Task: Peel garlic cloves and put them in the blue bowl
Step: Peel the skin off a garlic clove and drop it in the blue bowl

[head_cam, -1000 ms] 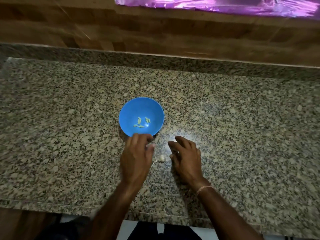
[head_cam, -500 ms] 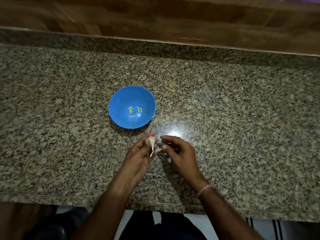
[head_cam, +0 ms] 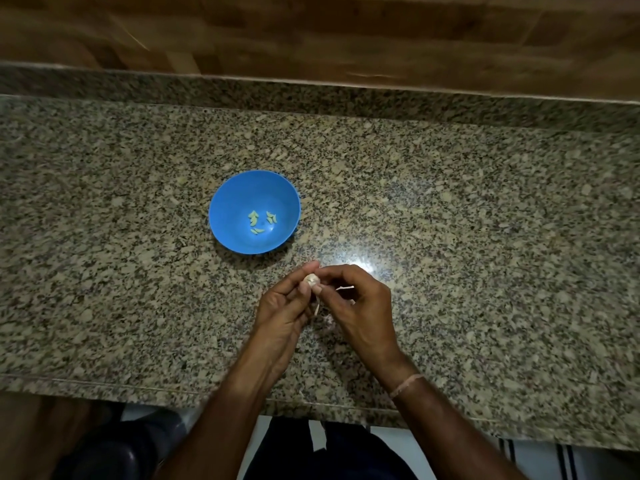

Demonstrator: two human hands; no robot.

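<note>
Reaching forward over the front edge of the speckled granite counter (head_cam: pixel 485 237), two bare forearms are seen, with dark clothing (head_cam: pixel 346 452) below them and a thin pale thread bracelet (head_cam: pixel 407 384) worn on the right wrist. Both hands are held just above the counter, close together. A small whitish garlic clove (head_cam: pixel 311 279) is pinched between the curled thumb and fingers (head_cam: pixel 294 280) of the left hand (head_cam: pixel 282 306), and its right side is gripped by the thumb and forefinger of the right hand (head_cam: pixel 356 303), whose other fingers are curled loosely. A thin sliver of pale peel (head_cam: pixel 344 288) is seen sticking out by the right hand, and another thin strand (head_cam: pixel 316 308) hangs below the clove. Beyond the hands, near but apart from them, the blue bowl (head_cam: pixel 232 202) is set upright on the counter, with a few small yellowish peeled cloves (head_cam: pixel 261 221) lying at its bottom. Farther back, a low granite upstand (head_cam: pixel 311 98) is backed by a wood-patterned wall (head_cam: pixel 346 36).
</note>
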